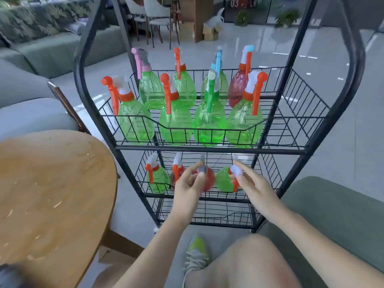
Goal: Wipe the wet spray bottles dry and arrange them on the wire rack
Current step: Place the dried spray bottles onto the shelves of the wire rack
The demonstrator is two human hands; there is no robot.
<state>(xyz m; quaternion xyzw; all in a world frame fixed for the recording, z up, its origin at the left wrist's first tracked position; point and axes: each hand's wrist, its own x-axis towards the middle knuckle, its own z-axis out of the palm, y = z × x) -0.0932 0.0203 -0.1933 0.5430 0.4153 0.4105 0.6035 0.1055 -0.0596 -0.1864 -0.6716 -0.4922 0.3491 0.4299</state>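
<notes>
The left hand, at lower centre of the frame, is pinching the grey spray head of the red bottle between thumb and curled forefinger; the right hand, just right of it, is reaching with fingers fairly straight and loosely spread, its fingertips touching the white-and-orange head of the green bottle, though whether they are closing on it I cannot tell. Both bottles are standing in the middle basket of the wire rack, close beside each other, with two more bottles to their left in the same row.

The risk, as I judge it, is crowding; the four bottles are sitting nearly shoulder to shoulder, so a nudge to one head is likely to be tipping its neighbour against the wire; a pinch on the trigger head alone is giving little hold over the round body, which may be swinging or slipping if lifted.

Above, at centre frame, the top basket is holding eight bottles in two rows; the round wooden table is lying at lower left.
</notes>
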